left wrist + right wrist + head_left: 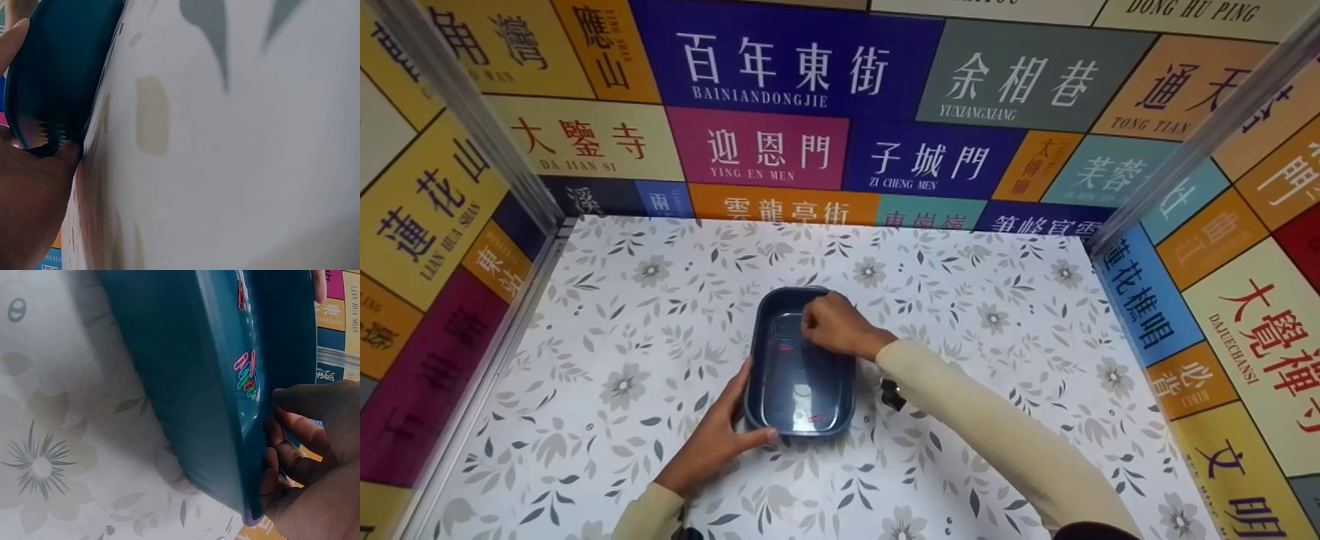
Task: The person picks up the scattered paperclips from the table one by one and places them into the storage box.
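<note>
A dark blue plastic box [802,375] lies on the table with its opening up. My left hand [727,427] holds its near left corner, the fingers along the left side and the thumb at the near end. Inside, several coloured paper clips [246,377] lie together towards the far end, and a red paper clip [241,295] lies apart near the other end. My right hand [840,326] is over the far right part of the box with its fingers bent. No object shows at its fingertips [279,397], but whether they pinch something cannot be seen.
A white table top [682,315] with grey flowers and leaves surrounds the box. Coloured panels with printed signs [757,150] stand behind it and on both sides. A small dark device [892,394] hangs under the right wrist.
</note>
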`<action>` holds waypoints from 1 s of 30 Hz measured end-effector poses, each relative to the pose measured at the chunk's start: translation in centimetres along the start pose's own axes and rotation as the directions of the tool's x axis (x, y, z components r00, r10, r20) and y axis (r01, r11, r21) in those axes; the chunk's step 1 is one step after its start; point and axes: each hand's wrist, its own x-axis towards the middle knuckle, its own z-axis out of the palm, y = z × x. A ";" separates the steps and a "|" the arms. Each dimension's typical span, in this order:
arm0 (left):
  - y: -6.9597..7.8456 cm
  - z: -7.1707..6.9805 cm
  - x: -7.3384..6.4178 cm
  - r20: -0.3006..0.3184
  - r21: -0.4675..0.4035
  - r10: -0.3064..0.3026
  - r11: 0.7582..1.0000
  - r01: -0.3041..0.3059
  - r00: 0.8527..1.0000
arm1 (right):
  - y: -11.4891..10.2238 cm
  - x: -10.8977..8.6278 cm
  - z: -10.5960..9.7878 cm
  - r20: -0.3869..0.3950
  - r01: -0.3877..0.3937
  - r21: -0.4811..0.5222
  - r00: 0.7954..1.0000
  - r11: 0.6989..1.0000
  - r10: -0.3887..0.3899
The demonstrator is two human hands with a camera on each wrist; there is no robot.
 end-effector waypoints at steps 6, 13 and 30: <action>0.0 0.0 0.1 0.003 0.015 0.005 1.000 -0.005 1.000 | -0.2 -0.3 0.0 0.006 -0.019 0.021 1.000 1.000 0.019; 0.0 0.0 0.2 0.019 0.000 -0.007 1.000 0.007 1.000 | -0.5 -1.9 -0.7 -0.007 -0.086 0.082 0.996 0.993 0.087; 3.3 -1.0 1.1 -0.064 0.248 0.148 0.960 -0.128 0.987 | 0.6 -8.4 -3.1 -0.170 -0.152 0.121 0.970 0.981 0.171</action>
